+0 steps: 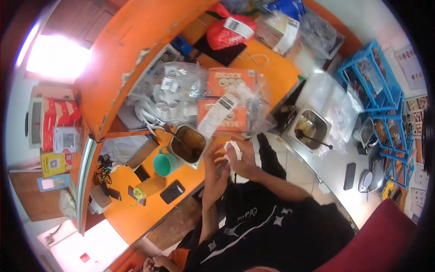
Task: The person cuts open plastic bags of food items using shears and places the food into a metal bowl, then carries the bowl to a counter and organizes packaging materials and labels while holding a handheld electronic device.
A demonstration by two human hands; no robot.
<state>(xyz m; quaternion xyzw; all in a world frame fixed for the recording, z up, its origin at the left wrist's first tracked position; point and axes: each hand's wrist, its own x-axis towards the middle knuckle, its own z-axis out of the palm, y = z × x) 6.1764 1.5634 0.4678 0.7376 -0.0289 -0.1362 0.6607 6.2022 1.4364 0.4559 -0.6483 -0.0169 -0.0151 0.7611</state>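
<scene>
My right hand (244, 162) is closed around a small white crumpled wad, paper or plastic (233, 149), at the edge of the orange counter (136, 217). My left hand (215, 171) is right beside it, fingers stretched up toward the wad and close to the rim of a square metal tub of brown sauce (188, 145). A utensil handle leans out of that tub. Just beyond my hands, orange boxes lie inside a clear plastic bag (229, 102).
A teal cup (163, 164), a yellow squeeze bottle (147, 188) and a black phone (172, 191) sit left of the tub. A bag of small white cups (174, 90) lies further back. On the steel counter at right stand a second tub with ladle (311, 127) and blue racks (371, 77).
</scene>
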